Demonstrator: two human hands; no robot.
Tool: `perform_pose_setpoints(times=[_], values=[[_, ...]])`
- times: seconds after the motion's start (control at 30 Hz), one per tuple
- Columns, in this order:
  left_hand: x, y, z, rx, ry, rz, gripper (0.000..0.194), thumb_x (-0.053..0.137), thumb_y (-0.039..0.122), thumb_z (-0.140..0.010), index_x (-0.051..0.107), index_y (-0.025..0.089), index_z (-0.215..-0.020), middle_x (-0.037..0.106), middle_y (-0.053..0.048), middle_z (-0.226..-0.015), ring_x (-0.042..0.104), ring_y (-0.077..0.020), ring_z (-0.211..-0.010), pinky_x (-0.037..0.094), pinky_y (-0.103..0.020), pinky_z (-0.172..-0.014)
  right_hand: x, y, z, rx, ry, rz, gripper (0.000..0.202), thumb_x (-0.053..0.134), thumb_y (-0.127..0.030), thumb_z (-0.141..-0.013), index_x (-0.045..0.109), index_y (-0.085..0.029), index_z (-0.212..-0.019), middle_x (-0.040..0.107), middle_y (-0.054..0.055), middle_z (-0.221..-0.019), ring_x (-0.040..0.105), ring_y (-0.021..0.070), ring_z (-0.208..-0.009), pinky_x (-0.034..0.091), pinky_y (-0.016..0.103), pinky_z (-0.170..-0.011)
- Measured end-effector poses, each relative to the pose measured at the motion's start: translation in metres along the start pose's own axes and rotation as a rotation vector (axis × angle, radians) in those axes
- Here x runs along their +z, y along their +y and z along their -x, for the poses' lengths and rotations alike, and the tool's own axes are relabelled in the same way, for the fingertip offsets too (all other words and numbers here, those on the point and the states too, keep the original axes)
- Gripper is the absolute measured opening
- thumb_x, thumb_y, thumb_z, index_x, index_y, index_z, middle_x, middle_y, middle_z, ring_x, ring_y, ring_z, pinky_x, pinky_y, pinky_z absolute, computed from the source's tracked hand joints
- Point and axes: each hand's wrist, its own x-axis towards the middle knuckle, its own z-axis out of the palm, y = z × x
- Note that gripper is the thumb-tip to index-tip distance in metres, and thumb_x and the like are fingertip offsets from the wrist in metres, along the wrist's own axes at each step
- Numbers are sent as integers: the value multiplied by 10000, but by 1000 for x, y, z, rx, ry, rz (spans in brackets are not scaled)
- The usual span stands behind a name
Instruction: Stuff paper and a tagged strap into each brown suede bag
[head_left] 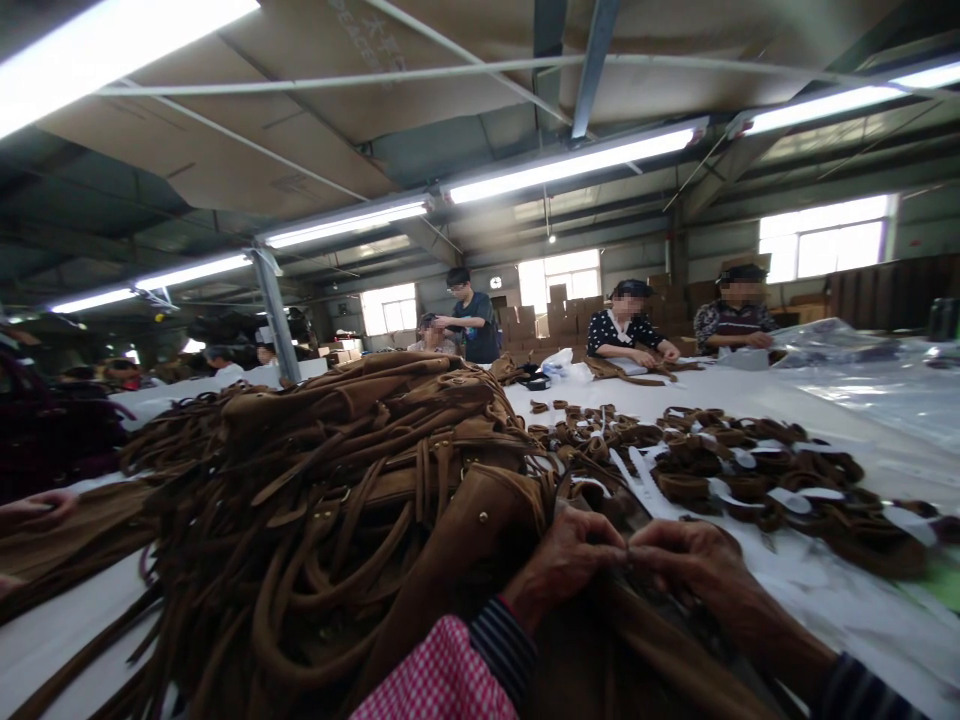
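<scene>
My left hand [566, 560] is closed in a pinch, its thumb and fingertips almost meeting those of my right hand [694, 565], which is pinched too. Whatever is between the fingertips is too small and dark to make out. Below both hands lies a brown bag-like piece [660, 640] with a folded edge, partly hidden by my wrists. Close by on the left rises a large heap of brown bags [375, 460] with long handles, straps and small metal studs. The flap of one bag [487, 510] reaches up to my left wrist.
Several rolled brown straps with white paper bands [690, 490] lie on the white table [780, 580] at right. Clear plastic sheets [885, 370] are farther back. A co-worker's hand [37, 510] enters at the left edge. Other people sit or stand across the table.
</scene>
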Motion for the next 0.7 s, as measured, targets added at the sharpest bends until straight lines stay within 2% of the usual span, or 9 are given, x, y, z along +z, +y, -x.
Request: perform_pose_setpoints(times=[0.1,0.23,0.47,0.7], values=[[-1,4,2,8,-10,-5,239,773,338,-655,767,133,-778,586,21,-665,472,-122,-678,337,-262,-667,0,4,-1,21,-19,-42,446,777,-595,-664,727,-173,-799,589,-26,-517,393,71,-390,292,204,-401],[0,9,3,-18,4,-34,227,763,339,-658,753,134,-756,579,23,-657,471,-124,-674,334,-263,-653,-1,5,-2,47,-16,-61,446,789,-592,-633,660,-174,-720,602,-21,-511,383,65,-378,288,202,-393],[6,12,4,-63,67,-15,181,736,303,-671,726,142,-753,561,31,-668,446,-122,-674,355,-273,-677,-1,-4,2,16,-5,-9,491,771,-642,-621,685,-171,-733,624,0,-546,410,81,-420,319,213,-412],[7,9,3,-49,73,-17,198,727,333,-682,689,148,-742,524,43,-654,419,-114,-659,322,-265,-646,0,8,-2,-1,35,-15,491,778,-647,-657,698,-174,-761,622,-5,-554,425,83,-423,327,210,-415]])
